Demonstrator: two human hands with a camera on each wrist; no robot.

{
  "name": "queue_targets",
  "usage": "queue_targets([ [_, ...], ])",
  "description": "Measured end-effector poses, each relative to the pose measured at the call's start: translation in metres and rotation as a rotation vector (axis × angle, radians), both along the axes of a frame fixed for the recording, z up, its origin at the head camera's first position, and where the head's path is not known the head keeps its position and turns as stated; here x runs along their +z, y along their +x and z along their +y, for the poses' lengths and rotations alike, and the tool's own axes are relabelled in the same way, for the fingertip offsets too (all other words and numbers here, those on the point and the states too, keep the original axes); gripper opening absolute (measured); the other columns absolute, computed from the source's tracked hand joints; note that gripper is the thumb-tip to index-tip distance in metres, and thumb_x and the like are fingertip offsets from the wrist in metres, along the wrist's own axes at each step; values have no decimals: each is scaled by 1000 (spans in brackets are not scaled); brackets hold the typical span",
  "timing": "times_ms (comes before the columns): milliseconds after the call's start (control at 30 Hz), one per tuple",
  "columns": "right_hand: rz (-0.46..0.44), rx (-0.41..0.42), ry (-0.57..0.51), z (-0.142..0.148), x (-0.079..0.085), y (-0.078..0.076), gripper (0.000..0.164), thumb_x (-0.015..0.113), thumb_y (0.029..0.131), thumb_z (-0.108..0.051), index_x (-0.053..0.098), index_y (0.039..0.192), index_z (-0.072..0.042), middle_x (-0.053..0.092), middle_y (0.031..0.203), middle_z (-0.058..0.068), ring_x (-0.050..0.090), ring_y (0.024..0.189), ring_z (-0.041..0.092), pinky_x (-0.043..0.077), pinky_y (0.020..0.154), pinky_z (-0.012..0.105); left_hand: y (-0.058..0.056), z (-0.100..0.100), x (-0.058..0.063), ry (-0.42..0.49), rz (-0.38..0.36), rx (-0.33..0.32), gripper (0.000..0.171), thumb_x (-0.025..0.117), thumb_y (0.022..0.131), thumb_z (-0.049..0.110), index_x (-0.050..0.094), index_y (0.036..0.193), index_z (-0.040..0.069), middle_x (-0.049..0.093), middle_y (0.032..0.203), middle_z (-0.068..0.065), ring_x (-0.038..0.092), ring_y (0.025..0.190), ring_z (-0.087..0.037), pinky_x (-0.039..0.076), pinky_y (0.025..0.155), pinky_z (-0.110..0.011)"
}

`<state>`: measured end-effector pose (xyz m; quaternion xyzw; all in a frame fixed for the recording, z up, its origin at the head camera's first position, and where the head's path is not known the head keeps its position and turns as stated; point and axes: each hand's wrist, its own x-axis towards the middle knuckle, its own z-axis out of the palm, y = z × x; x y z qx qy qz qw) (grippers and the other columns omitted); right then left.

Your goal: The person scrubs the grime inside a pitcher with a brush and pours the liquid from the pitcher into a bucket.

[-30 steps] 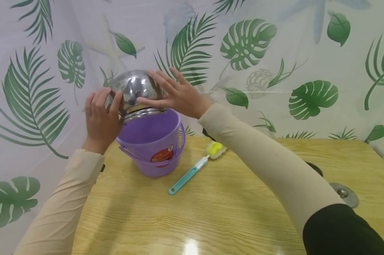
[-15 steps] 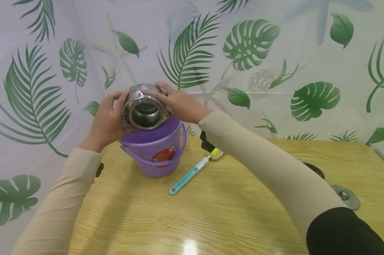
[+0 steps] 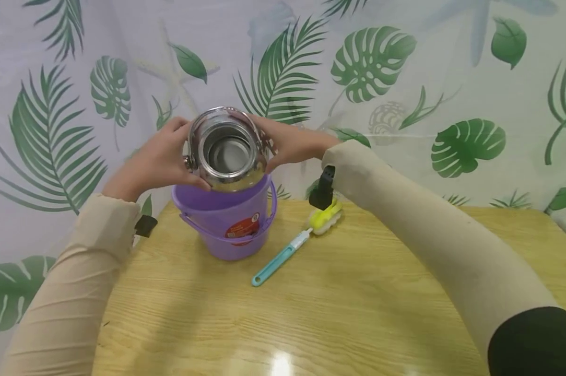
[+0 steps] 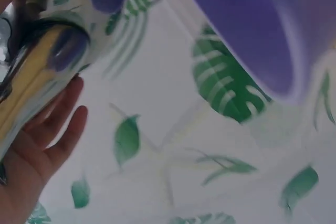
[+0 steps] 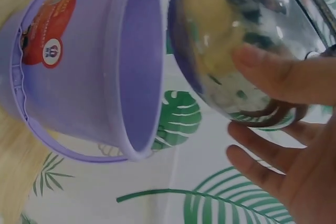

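A shiny stainless steel kettle with a hoop handle is held over the purple bucket, its round, lidless mouth facing the head camera. My left hand grips the kettle's left side, thumb low on the belly. From the other side my right hand holds it, thumb in front and the other fingers partly hidden behind. In the right wrist view, the polished belly hangs just above the bucket's open rim, reflecting the bucket and table. The bucket stands upright with its handle folded down.
A cleaning brush with a teal handle and a yellow-and-white sponge head lies right of the bucket on the wooden table. Behind the table hangs a leaf-patterned sheet.
The kettle has turned from mouth-down over the bucket to mouth toward the head camera. Both hands have shifted their hold round its sides, and the right forearm has moved right.
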<state>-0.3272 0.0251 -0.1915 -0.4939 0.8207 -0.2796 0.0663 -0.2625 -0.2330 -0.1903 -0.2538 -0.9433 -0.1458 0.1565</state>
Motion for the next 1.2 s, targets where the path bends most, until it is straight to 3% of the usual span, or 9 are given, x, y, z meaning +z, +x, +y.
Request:
queue_targets([
  [167, -93, -35, 124, 36, 11, 15, 113, 74, 74, 0, -4, 152, -26, 17, 156, 7, 42, 127, 30, 46, 93, 43, 4, 32, 6, -40, -88, -28, 103, 92, 48, 36, 44, 135, 8, 49, 122, -16, 49, 108, -29, 42, 96, -48],
  [367, -179, -45, 139, 93, -1, 24, 115, 75, 73, 0, -4, 151, -30, 21, 152, 10, 51, 117, 35, 49, 91, 45, -7, 84, -8, -65, -164, -165, 105, 89, 51, 43, 42, 138, 10, 53, 120, -13, 48, 108, -25, 42, 96, -43],
  [467, -240, -62, 136, 122, -18, 27, 114, 75, 74, -3, -4, 151, -28, 24, 150, 13, 53, 115, 34, 49, 91, 44, -14, 110, -23, -60, -219, -234, 101, 89, 52, 43, 44, 137, 14, 56, 118, -8, 47, 108, -22, 41, 96, -41],
  [600, -293, -75, 121, 157, -46, 32, 111, 76, 74, -7, -3, 151, -19, 32, 144, 21, 60, 102, 30, 52, 83, 41, -25, 145, -49, -57, -318, -306, 94, 89, 53, 43, 48, 134, 16, 59, 116, -2, 47, 108, -17, 40, 98, -36],
  [833, -382, -135, 74, 200, -101, 42, 111, 77, 75, -13, -4, 151, -17, 27, 144, 27, 62, 97, 28, 54, 76, 35, -42, 191, -95, -34, -420, -506, 82, 89, 57, 34, 55, 128, 10, 68, 112, -4, 62, 102, -14, 44, 95, -23],
  [1000, -438, -134, 12, 219, -137, 44, 103, 74, 78, -10, 1, 150, -11, 28, 140, 27, 61, 90, 23, 54, 77, 36, -46, 208, -118, -93, -500, -491, 79, 87, 60, 35, 54, 127, 9, 67, 113, -3, 62, 102, -13, 45, 94, -23],
  [1133, -523, -132, -26, 227, -161, 44, 101, 72, 79, -9, 1, 150, -9, 33, 135, 27, 58, 91, 20, 52, 79, 38, -48, 217, -135, -133, -572, -477, 77, 86, 62, 36, 54, 127, 9, 66, 115, -2, 61, 104, -12, 45, 92, -23],
  [1200, -540, -133, -35, 229, -170, 43, 103, 72, 80, -10, -3, 151, -12, 30, 140, 25, 56, 97, 20, 49, 83, 40, -50, 219, -142, -137, -595, -481, 73, 85, 64, 35, 55, 124, 9, 66, 113, -2, 61, 102, -13, 46, 90, -22],
])
